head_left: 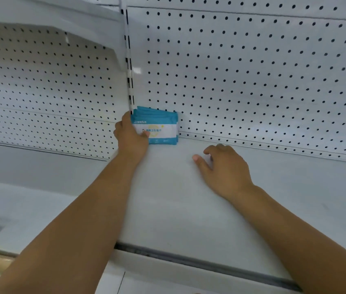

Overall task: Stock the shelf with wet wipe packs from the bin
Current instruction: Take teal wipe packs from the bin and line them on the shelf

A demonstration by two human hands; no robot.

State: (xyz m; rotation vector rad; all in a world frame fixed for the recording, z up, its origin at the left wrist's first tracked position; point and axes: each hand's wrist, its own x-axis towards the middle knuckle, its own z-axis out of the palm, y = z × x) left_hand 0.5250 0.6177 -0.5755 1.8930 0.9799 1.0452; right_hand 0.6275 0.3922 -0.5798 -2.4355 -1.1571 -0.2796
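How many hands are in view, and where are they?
2. The left hand grips the wet wipe packs at the back of the shelf; the right hand is over it to their right, holding nothing visible.

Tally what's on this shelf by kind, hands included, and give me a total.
Blue bundle of wet wipe packs: 1 (single packs too tightly stacked to count)
Hands: 2 (left hand grips the bundle, right hand rests on the shelf)
Total: 3
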